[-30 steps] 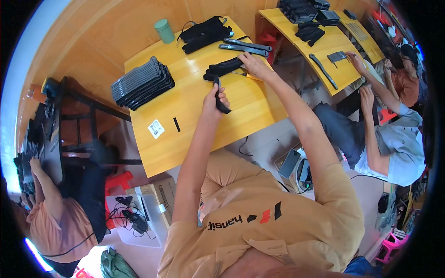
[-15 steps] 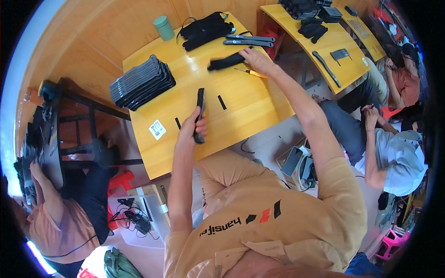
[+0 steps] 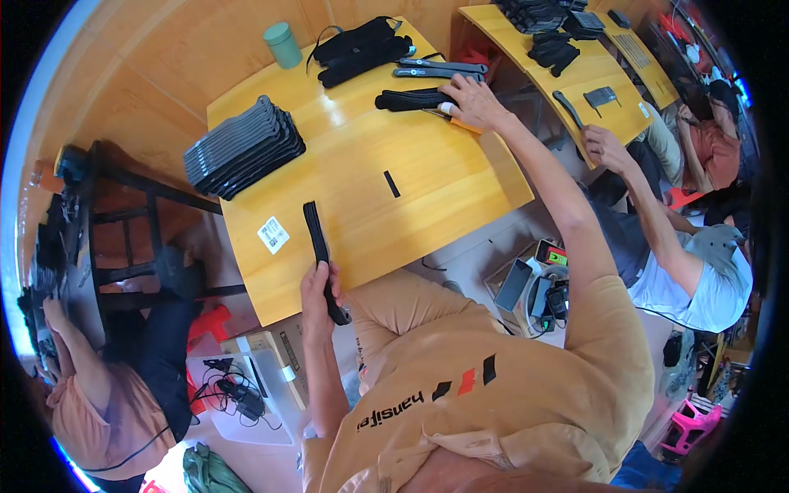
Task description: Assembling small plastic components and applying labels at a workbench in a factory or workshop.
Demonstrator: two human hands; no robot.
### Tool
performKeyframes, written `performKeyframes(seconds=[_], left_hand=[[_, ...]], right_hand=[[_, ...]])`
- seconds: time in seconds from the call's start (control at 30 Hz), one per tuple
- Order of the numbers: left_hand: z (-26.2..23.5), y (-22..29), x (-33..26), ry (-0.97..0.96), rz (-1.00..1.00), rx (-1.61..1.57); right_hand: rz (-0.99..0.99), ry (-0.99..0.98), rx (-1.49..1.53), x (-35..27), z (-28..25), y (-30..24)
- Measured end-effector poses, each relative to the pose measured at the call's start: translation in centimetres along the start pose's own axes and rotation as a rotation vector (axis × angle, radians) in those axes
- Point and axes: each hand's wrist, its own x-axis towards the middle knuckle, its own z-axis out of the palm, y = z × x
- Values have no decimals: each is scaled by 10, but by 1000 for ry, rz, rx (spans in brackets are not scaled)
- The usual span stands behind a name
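Left hand: the left hand [image 3: 319, 287] is closed around a long black strap-like piece [image 3: 320, 255], gripping it near its lower end at the near edge of the table [image 3: 427, 197].
Black piece: it runs from the fist up and slightly left over the table top, its upper end lying just right of a small white label [image 3: 274, 234]; its lower end pokes out below the fingers, past the table edge.
Right hand: the right hand [image 3: 470, 103] is stretched to the far right part of the table, palm down, fingers curled onto the right end of a bundle of black pieces [image 3: 411, 99]; whether it grips the bundle or only presses on it cannot be told.
Orange item: a thin orange object [image 3: 465, 127] shows just under the right hand, touching the table.
Small black strip: a short black strip [image 3: 392, 183] lies alone near the table's middle, well apart from both hands.
Grey stack: a stack of dark grey flat parts [image 3: 242, 148] sits at the table's left side.
Far edge: a green cup [image 3: 283, 44], a heap of black straps [image 3: 357, 49] and two grey bars [image 3: 436, 67] lie beyond the bundle.
Neighbours: another person's hand [image 3: 604, 144] rests at a second table [image 3: 575, 82] to the right; a third person sits at lower left.
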Motion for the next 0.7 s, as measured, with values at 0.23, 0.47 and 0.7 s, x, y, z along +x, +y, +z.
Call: performKeyframes(seconds=[0.23, 0.47, 0.7], left_hand=[[9, -23, 5, 129, 57, 65], [16, -25, 8, 160, 31, 118], [17, -22, 9, 149, 35, 129]], right_hand=[[209, 134, 110, 52, 23, 39], [202, -54, 340, 81, 59, 52], [-55, 1, 473, 71, 42, 33]])
